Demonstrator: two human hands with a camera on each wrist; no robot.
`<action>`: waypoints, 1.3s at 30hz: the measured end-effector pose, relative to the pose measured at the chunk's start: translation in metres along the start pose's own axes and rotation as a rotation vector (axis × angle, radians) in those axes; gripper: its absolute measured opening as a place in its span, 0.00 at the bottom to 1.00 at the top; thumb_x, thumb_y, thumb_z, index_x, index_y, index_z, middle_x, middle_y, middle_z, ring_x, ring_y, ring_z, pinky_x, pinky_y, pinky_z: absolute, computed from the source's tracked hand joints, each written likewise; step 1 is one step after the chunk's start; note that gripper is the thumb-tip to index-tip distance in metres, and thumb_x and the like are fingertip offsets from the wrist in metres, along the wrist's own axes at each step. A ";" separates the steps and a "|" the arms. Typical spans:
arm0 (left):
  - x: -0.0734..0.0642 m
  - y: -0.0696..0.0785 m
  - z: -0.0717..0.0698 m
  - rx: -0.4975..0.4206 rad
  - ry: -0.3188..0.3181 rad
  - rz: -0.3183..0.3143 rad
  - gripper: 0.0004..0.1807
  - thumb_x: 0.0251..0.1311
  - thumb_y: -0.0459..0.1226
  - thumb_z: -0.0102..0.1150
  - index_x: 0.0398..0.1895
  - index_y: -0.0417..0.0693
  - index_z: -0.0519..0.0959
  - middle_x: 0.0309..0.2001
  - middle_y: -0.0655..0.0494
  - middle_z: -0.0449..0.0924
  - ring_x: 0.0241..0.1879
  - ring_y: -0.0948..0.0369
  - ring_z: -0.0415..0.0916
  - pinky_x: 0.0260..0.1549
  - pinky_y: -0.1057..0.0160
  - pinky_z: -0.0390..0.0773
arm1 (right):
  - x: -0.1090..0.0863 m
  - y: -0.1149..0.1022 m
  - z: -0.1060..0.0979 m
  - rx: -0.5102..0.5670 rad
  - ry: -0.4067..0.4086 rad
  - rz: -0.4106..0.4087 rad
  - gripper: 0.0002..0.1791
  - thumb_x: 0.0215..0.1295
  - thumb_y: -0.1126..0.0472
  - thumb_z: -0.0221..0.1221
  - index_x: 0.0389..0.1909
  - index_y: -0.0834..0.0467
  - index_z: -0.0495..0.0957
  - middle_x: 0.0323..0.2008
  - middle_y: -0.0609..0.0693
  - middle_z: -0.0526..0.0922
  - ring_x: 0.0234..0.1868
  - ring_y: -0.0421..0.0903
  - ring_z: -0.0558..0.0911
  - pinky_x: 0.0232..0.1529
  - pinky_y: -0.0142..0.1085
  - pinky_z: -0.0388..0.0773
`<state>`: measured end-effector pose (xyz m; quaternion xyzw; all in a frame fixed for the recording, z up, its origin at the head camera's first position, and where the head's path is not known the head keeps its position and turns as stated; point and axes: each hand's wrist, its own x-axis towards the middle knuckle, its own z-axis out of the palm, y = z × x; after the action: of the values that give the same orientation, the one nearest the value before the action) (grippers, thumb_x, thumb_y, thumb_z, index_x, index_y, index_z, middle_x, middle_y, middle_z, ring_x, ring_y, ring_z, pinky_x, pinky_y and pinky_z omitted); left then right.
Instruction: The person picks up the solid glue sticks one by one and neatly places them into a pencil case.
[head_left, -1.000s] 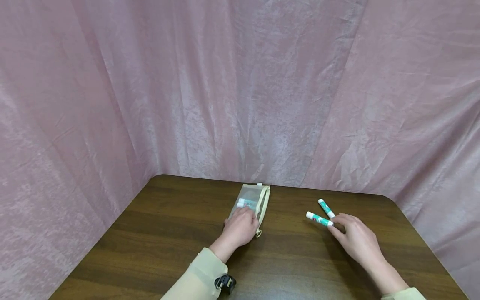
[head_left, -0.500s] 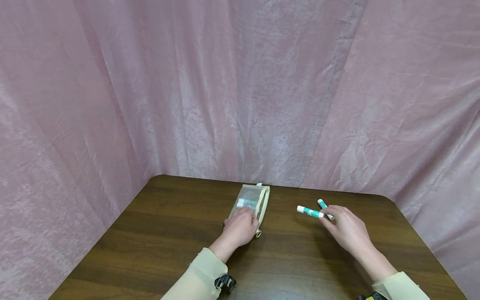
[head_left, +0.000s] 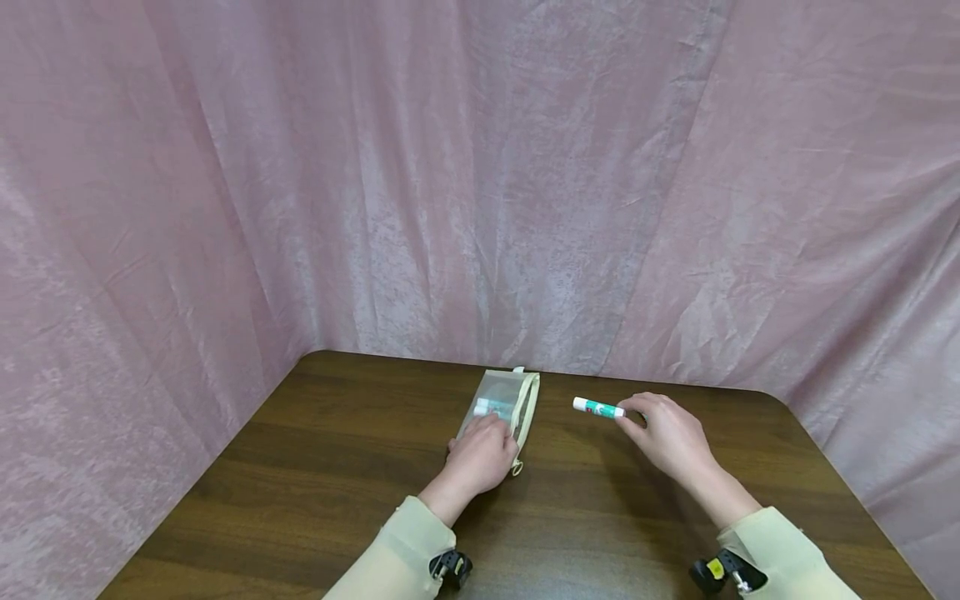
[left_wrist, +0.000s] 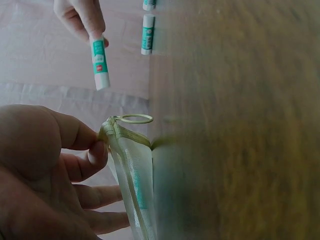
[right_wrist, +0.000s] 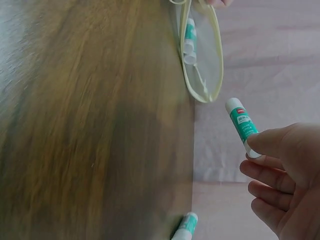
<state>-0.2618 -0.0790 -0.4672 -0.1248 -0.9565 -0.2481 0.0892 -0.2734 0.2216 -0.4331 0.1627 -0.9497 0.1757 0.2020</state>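
My right hand point(head_left: 667, 435) pinches one end of a green and white glue stick point(head_left: 597, 407) between thumb and fingers, above the table and right of the pouch. A sheer mesh zip pouch point(head_left: 501, 385) with cream trim lies toward the back of the table. At its near end my left hand point(head_left: 483, 454) pinches the zip edge by the ring pull point(left_wrist: 134, 119). The right wrist view shows the pouch mouth gaping, with two glue sticks point(right_wrist: 189, 41) inside. Another glue stick point(left_wrist: 147, 35) rests on the table, hidden behind my right hand in the head view.
One more glue stick point(left_wrist: 149, 4) shows at the top edge of the left wrist view. The wooden table point(head_left: 337, 467) has rounded back corners, and a pink curtain point(head_left: 480, 183) hangs right behind it.
My right hand has moved left and back with the glue stick, toward the pouch, and now covers the glue stick lying on the table. The left hand and pouch have stayed put.
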 end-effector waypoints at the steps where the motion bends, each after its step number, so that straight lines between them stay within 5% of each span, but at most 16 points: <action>1: 0.000 0.000 0.000 -0.001 0.000 0.000 0.13 0.73 0.36 0.56 0.26 0.51 0.75 0.48 0.52 0.83 0.59 0.48 0.78 0.48 0.26 0.78 | 0.002 -0.001 0.001 0.003 -0.004 -0.001 0.07 0.72 0.59 0.73 0.46 0.56 0.91 0.54 0.58 0.90 0.56 0.61 0.87 0.46 0.60 0.85; 22: 0.001 0.002 -0.002 -0.004 -0.012 -0.006 0.14 0.74 0.36 0.56 0.26 0.51 0.74 0.45 0.53 0.81 0.59 0.49 0.77 0.49 0.25 0.77 | 0.040 -0.024 0.037 0.036 -0.102 0.026 0.09 0.73 0.56 0.72 0.47 0.55 0.92 0.53 0.54 0.91 0.52 0.58 0.88 0.49 0.59 0.84; 34: 0.001 0.002 -0.002 -0.008 -0.029 -0.024 0.14 0.76 0.37 0.55 0.27 0.51 0.75 0.62 0.48 0.83 0.67 0.46 0.75 0.54 0.22 0.75 | 0.054 -0.035 0.063 0.057 -0.137 0.056 0.09 0.73 0.54 0.72 0.47 0.54 0.92 0.51 0.54 0.91 0.51 0.58 0.88 0.48 0.56 0.84; 39: 0.002 0.002 -0.001 -0.006 -0.027 -0.026 0.13 0.76 0.37 0.56 0.28 0.50 0.77 0.60 0.48 0.84 0.67 0.45 0.75 0.54 0.21 0.74 | 0.059 -0.040 0.072 0.067 -0.141 0.074 0.08 0.73 0.55 0.72 0.46 0.54 0.92 0.50 0.53 0.91 0.50 0.56 0.88 0.48 0.56 0.84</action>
<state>-0.2632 -0.0776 -0.4649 -0.1158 -0.9584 -0.2506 0.0724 -0.3327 0.1434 -0.4581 0.1463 -0.9605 0.2028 0.1222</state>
